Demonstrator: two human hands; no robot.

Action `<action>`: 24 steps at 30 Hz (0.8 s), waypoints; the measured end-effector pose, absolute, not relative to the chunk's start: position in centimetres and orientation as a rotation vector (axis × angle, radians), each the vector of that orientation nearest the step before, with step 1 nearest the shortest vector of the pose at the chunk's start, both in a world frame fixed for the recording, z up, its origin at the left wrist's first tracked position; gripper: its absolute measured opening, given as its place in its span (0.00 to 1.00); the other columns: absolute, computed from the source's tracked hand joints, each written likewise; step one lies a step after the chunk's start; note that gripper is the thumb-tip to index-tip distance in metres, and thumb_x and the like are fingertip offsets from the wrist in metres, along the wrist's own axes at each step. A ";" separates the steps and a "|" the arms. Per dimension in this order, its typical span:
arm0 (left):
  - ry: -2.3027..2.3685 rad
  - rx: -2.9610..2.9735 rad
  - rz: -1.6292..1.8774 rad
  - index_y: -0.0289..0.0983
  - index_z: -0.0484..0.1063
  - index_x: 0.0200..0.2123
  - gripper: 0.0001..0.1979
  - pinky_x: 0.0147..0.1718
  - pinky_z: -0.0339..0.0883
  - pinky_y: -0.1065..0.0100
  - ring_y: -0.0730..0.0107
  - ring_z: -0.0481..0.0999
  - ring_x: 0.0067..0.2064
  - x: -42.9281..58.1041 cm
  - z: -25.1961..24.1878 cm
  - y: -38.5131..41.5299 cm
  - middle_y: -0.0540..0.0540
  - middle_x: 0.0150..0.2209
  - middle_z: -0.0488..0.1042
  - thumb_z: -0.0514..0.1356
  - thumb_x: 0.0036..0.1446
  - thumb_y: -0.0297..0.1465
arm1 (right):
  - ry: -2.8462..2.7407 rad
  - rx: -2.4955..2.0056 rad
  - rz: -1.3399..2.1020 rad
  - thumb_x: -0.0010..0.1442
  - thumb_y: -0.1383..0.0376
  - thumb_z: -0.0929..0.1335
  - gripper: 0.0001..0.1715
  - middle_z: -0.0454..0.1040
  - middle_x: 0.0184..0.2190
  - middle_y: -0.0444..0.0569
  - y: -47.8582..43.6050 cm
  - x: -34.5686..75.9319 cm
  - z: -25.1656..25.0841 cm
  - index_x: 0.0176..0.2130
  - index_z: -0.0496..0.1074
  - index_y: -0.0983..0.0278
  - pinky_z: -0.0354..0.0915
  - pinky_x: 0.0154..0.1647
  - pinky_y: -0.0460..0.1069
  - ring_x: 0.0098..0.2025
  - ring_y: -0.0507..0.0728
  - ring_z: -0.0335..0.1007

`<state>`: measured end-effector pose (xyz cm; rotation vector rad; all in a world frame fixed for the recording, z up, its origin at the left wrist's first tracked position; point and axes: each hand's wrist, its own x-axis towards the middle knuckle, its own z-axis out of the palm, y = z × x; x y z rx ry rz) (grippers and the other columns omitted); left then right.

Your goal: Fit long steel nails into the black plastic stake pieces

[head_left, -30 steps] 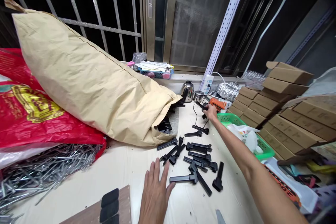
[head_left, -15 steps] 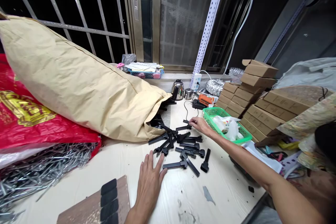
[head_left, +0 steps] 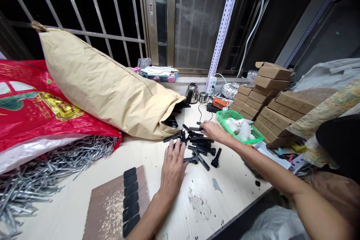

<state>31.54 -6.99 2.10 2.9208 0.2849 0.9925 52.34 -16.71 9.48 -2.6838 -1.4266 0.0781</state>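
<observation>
From where I'm standing, the left hand (head_left: 173, 163) is lying palm-down, fingers long and slightly parted, holding nothing that I can see. Its fingertips are reaching the near-left edge of a loose heap of black T-headed plastic pieces (head_left: 201, 142), though I can't tell whether they are pressing on any. The right hand (head_left: 212, 130) is stretching over the far side of the heap, its fingers bending down at the end of one black bar (head_left: 195, 128); it is blurred, so I can't tell how far it is closing or whether it is gripping that bar.

The heap is spreading across the pale tabletop (head_left: 233, 183), just outside the mouth of a tan paper sack (head_left: 112, 90), where more black pieces are showing. One piece (head_left: 216, 158) is lying a little apart on the right. A red plastic sack (head_left: 28, 120) is sagging on the left above a spill of long metal nails or bolts (head_left: 56, 176). Nearer, a brown board (head_left: 98, 210) is bearing a column of black pads (head_left: 131, 195). Beyond the right forearm, a green basket (head_left: 225, 114) is holding white plastic bags (head_left: 244, 132), and cardboard boxes (head_left: 274, 120) are standing stacked beside it.
</observation>
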 end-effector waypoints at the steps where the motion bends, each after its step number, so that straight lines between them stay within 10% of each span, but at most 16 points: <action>1: 0.246 2.956 0.976 0.33 0.52 0.61 0.25 0.56 0.51 0.49 0.50 0.45 0.64 31.6 2.5 -7.6 0.36 0.62 0.53 0.48 0.60 0.26 | -1.526 -2.617 0.140 0.57 0.63 0.64 0.11 0.72 0.39 0.51 -17.2 50.7 9.6 0.39 0.72 0.64 0.58 0.42 0.47 0.41 0.56 0.66; 8: 0.660 2.973 0.528 0.28 0.58 0.56 0.24 0.35 0.64 0.61 0.60 0.69 0.37 30.5 2.3 -8.1 0.40 0.35 0.70 0.42 0.56 0.18 | -1.490 -2.379 0.484 0.62 0.52 0.56 0.24 0.73 0.27 0.45 -19.8 45.8 8.4 0.35 0.73 0.64 0.58 0.29 0.44 0.29 0.52 0.68; 16: 0.323 2.965 0.501 0.31 0.64 0.50 0.21 0.46 0.60 0.58 0.58 0.66 0.49 34.0 1.0 -9.9 0.37 0.45 0.69 0.46 0.54 0.17 | -1.204 -2.718 0.215 0.53 0.64 0.65 0.07 0.75 0.34 0.52 -22.6 44.3 3.6 0.32 0.71 0.65 0.58 0.35 0.48 0.39 0.59 0.70; 24: 0.690 1.853 0.417 0.36 0.66 0.40 0.09 0.32 0.68 0.63 0.65 0.74 0.33 33.4 2.4 -10.1 0.42 0.35 0.72 0.51 0.59 0.34 | -0.995 -2.466 0.152 0.57 0.59 0.61 0.11 0.72 0.27 0.45 -24.0 43.8 4.7 0.37 0.65 0.63 0.58 0.30 0.45 0.30 0.52 0.68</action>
